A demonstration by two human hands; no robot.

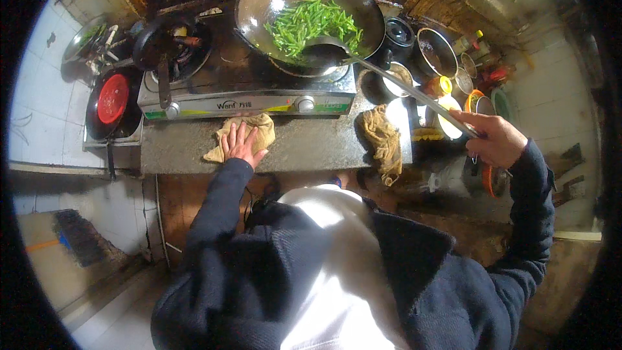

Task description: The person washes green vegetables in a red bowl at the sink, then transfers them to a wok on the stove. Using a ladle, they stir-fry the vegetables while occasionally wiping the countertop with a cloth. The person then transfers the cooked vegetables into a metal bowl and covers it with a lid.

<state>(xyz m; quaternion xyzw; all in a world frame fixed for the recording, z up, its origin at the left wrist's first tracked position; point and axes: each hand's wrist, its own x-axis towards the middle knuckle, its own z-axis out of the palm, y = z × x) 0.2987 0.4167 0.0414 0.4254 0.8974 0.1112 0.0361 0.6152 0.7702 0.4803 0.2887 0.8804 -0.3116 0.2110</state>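
Cut green vegetables point(316, 22), perhaps green beans or peppers, lie in a large wok point(255, 2) on the right burner of a two-burner gas stove point(218, 105). My right hand point(495, 138) grips the long metal handle of a ladle or wok spatula point(413, 92); its dark head rests among the greens at the wok's near side. On the counter in front of the stove, my left hand point(240, 146) lies flat on a folded tan cloth point(265, 129), fingers spread. A second, crumpled tan cloth point(381, 138) hangs over the counter's front edge at the right.
A small dark pan point(146, 48) sits over the left burner. Further left, a red plate point(112, 99) lies in a black frying pan point(92, 124). Right of the stove stand a lidded pot point(399, 32), a metal pot point(437, 51), bowls and a yellow-capped container point(443, 85). The counter edge point(180, 169) runs before me.
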